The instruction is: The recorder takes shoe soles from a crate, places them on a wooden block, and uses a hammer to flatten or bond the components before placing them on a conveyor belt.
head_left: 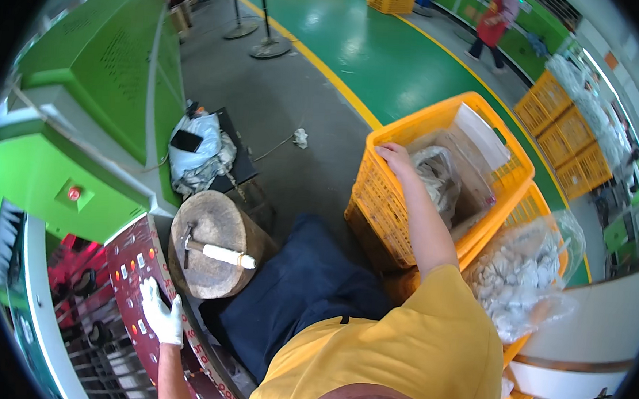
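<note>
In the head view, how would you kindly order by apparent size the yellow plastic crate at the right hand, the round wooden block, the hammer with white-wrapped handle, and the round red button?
1. Yellow plastic crate
2. Round wooden block
3. Hammer with white-wrapped handle
4. Round red button

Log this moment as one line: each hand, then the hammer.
left hand: white-gloved, open over dark red panel | right hand: bare, on yellow crate rim | hammer: lying on wooden block

No readable text, maroon panel included
</note>
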A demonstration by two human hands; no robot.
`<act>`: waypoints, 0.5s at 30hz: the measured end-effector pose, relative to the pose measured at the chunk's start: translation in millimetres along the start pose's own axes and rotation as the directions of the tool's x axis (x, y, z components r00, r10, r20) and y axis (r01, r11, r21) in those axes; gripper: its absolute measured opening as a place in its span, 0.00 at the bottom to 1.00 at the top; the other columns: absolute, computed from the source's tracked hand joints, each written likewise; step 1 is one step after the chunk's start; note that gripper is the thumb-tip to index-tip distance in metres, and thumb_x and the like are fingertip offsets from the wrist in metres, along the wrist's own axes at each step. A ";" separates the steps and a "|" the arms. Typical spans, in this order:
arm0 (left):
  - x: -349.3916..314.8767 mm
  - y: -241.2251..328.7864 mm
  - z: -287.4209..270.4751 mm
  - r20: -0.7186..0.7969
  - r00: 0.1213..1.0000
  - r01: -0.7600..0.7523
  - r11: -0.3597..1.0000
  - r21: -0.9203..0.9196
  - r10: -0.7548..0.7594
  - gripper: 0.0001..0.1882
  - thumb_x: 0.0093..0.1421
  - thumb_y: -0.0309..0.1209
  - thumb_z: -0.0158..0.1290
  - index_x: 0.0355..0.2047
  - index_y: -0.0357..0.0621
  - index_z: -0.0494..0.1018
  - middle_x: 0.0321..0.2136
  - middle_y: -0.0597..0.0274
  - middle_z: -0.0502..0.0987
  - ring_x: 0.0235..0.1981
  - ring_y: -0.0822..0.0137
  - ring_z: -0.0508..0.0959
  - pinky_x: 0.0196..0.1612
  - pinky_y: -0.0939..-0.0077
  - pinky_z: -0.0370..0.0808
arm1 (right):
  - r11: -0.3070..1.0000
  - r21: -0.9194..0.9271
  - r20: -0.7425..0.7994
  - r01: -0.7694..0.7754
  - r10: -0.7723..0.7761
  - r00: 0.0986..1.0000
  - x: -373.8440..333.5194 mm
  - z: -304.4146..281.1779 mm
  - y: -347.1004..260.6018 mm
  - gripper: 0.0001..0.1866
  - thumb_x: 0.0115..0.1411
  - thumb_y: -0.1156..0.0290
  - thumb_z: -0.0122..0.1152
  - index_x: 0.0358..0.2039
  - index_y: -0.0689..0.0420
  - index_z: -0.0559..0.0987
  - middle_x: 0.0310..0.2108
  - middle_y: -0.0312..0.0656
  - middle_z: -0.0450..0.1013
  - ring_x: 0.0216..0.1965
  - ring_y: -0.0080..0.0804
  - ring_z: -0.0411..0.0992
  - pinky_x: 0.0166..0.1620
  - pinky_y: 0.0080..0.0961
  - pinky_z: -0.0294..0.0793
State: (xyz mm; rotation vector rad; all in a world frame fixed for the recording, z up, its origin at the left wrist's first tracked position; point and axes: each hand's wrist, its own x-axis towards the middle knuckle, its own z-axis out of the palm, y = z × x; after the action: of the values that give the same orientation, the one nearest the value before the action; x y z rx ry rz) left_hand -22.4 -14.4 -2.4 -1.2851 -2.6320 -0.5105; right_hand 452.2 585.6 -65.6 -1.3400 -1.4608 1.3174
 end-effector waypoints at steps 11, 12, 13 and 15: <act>-2.0 1.0 -3.4 0.019 1.000 -0.009 1.000 0.012 0.009 0.46 0.55 0.30 0.66 0.73 0.38 0.61 0.72 0.41 0.62 0.75 0.45 0.59 0.76 0.54 0.54 | 0.994 0.067 -0.103 -0.087 0.094 0.990 -11.4 4.7 -14.5 0.15 0.66 0.65 0.68 0.45 0.63 0.85 0.35 0.41 0.81 0.36 0.29 0.78 0.41 0.30 0.77; -1.1 2.1 -2.7 0.022 1.000 -0.006 1.000 0.011 0.006 0.46 0.55 0.30 0.66 0.73 0.38 0.61 0.72 0.41 0.62 0.75 0.45 0.59 0.76 0.54 0.54 | 0.994 0.066 -0.104 -0.084 0.091 0.990 -10.5 2.1 -13.0 0.15 0.66 0.65 0.68 0.45 0.63 0.85 0.35 0.41 0.81 0.36 0.29 0.78 0.41 0.30 0.77; -0.1 3.3 -1.6 0.025 1.000 -0.003 1.000 0.010 0.003 0.45 0.55 0.30 0.66 0.73 0.38 0.61 0.72 0.41 0.63 0.75 0.45 0.59 0.76 0.54 0.54 | 0.996 0.020 -0.112 -0.089 0.091 0.990 -10.4 -1.6 -11.3 0.14 0.66 0.65 0.68 0.44 0.64 0.85 0.36 0.41 0.82 0.36 0.30 0.78 0.42 0.30 0.77; -4.1 -1.4 -4.2 0.020 1.000 0.015 1.000 0.013 -0.015 0.46 0.55 0.30 0.66 0.73 0.38 0.61 0.72 0.41 0.63 0.75 0.45 0.59 0.76 0.54 0.54 | 0.995 -0.027 -0.099 -0.094 0.090 0.991 -15.6 8.6 -17.8 0.14 0.65 0.65 0.68 0.43 0.64 0.85 0.36 0.42 0.82 0.37 0.31 0.79 0.42 0.30 0.77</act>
State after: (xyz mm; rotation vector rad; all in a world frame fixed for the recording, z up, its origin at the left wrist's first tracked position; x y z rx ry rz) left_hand -21.0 -19.7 0.0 -1.2739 -2.6586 -0.4854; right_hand 442.9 570.0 -48.2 -1.4869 -1.3732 1.2729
